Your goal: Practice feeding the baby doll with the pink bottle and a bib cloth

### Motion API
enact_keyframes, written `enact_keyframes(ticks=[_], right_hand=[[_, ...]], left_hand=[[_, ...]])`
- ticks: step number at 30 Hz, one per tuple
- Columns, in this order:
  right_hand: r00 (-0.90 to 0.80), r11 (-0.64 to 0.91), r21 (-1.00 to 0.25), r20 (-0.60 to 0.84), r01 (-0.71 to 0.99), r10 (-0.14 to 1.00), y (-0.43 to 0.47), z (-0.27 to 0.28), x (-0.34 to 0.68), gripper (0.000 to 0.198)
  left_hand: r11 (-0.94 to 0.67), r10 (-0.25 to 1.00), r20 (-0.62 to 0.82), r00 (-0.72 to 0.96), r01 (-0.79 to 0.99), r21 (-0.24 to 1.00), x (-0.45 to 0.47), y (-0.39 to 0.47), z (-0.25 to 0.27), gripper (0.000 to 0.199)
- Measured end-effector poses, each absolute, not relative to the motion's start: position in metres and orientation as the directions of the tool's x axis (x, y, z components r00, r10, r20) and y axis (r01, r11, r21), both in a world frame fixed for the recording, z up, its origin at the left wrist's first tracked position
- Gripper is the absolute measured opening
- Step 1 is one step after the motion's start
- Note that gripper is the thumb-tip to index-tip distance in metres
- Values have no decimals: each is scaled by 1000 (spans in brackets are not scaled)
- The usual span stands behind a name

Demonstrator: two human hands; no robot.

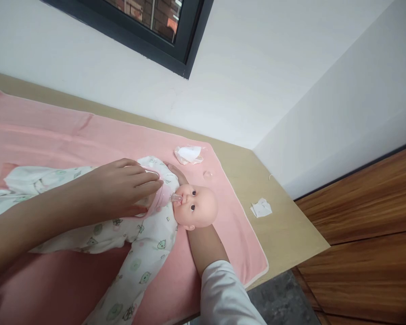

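A baby doll (198, 205) in a white printed outfit lies on its back on the pink blanket (237, 243), head towards the right. My left hand (128, 187) comes in from the left, closed round a feeding bottle (160, 194) with a pink collar and handles. The bottle's clear teat touches the doll's mouth; most of its body is hidden by my fingers. My right arm, in a white sleeve, passes beneath the doll's head and neck. Only part of my right hand (176, 173) shows at the doll's far shoulder, supporting the doll.
A clear plastic packet with something white (188, 154) lies on the blanket beyond the doll, near a small clear object (207, 174). Crumpled white paper (261, 207) rests on the wooden tabletop (284, 234). A wall and dark window frame (186, 58) stand behind; wood panels are at right.
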State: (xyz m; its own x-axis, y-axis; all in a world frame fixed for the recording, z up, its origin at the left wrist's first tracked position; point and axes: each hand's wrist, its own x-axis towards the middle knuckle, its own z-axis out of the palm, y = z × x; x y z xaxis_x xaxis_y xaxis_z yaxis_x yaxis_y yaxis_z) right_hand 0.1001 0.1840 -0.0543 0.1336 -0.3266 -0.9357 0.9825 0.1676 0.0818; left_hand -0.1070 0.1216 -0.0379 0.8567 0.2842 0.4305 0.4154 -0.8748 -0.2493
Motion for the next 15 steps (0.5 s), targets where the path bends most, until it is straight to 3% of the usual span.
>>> enact_keyframes(ticks=[6,15], right_hand=[[99,65,83,-947,994,-305,185,-55,103,10],[19,232,-66,-937,971,-350,181,-46,104,15]], left_hand=[[-859,320,438,840,452,-239,-105,120,-39,27],[-885,292,408,865,406,-229,-110,126,-40,27]])
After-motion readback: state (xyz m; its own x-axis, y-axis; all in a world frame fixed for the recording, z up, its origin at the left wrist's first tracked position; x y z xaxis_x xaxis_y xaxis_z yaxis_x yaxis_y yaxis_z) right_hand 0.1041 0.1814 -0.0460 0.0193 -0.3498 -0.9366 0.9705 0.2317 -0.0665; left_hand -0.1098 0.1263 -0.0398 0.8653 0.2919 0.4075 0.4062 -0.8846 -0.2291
